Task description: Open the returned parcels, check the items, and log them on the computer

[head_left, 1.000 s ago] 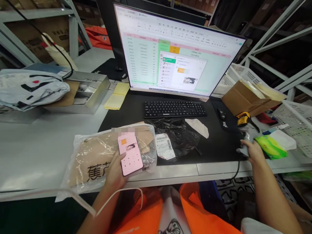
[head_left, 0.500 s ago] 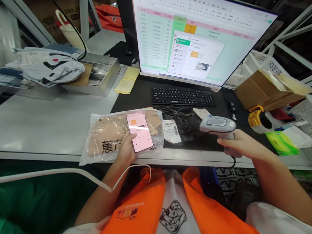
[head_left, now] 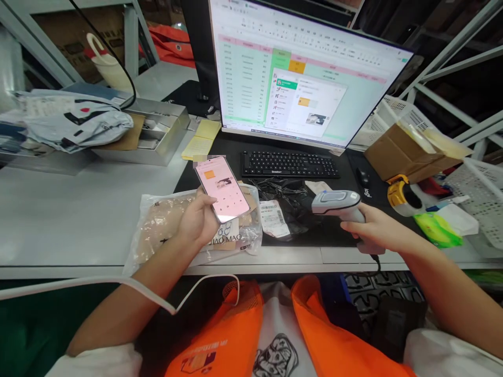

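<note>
My left hand point(head_left: 198, 217) is wrapped round a smartphone point(head_left: 223, 191) with a lit pink screen, tilted above a clear plastic garment bag point(head_left: 157, 214) holding something beige. My right hand point(head_left: 373, 228) grips the handle of a grey barcode scanner point(head_left: 338, 204), whose head points left. Beneath and left of the scanner lies a crumpled black plastic bag point(head_left: 293, 201). On it is a white barcode label point(head_left: 274, 219), just right of the clear bag.
A monitor point(head_left: 251, 99) with a spreadsheet and chat window stands behind a black keyboard point(head_left: 291, 165). To the right are a mouse point(head_left: 362, 177), a cardboard box point(head_left: 401, 152), a tape dispenser point(head_left: 403, 195) and a green packet point(head_left: 438, 229). Packed bags point(head_left: 78, 118) and yellow notepaper point(head_left: 201, 139) lie left.
My left hand has raised the phone away from the clear bag, uncovering more of its print. My right hand still holds the scanner in much the same place. The view has shifted slightly.
</note>
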Demonstrator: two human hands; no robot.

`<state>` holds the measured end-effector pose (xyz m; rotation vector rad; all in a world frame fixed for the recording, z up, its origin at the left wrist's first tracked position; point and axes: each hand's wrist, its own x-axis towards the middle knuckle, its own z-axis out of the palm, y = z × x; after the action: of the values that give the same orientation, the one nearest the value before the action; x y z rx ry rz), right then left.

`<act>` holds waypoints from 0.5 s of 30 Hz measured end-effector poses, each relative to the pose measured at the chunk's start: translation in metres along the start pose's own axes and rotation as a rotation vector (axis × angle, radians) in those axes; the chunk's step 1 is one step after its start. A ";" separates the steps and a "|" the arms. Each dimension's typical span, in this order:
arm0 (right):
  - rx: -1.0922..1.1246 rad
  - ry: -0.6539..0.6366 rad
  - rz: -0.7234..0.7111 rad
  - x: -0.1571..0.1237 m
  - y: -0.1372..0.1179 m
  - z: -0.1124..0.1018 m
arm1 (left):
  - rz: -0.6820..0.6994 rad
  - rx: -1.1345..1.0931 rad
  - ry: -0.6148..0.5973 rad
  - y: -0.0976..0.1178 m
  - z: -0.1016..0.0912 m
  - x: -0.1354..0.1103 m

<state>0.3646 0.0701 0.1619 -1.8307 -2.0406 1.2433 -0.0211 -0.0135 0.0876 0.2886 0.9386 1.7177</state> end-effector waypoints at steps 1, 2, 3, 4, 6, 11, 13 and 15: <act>-0.018 0.091 -0.008 0.008 0.012 -0.007 | -0.015 -0.017 -0.023 0.004 0.006 0.005; -0.027 0.170 -0.008 0.017 0.026 -0.015 | -0.042 -0.029 -0.054 0.008 0.013 0.011; -0.020 0.237 0.007 0.029 0.042 -0.023 | -0.067 -0.037 -0.084 0.010 0.019 0.016; -0.002 0.293 0.035 0.041 0.060 -0.031 | -0.084 -0.041 -0.117 0.010 0.026 0.020; 0.024 0.409 0.112 0.064 0.097 -0.045 | -0.104 -0.049 -0.213 0.006 0.038 0.028; -0.119 0.695 0.267 0.088 0.164 -0.057 | -0.250 -0.082 -0.492 -0.025 0.060 0.037; -0.163 0.809 0.260 0.086 0.163 -0.045 | -0.292 -0.074 -0.542 -0.040 0.061 0.040; -0.159 0.877 0.115 0.085 0.142 -0.018 | -0.328 -0.046 -0.584 -0.055 0.059 0.042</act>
<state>0.4627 0.1422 0.0481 -2.0527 -1.5561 0.1767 0.0379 0.0550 0.0768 0.5385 0.4806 1.2462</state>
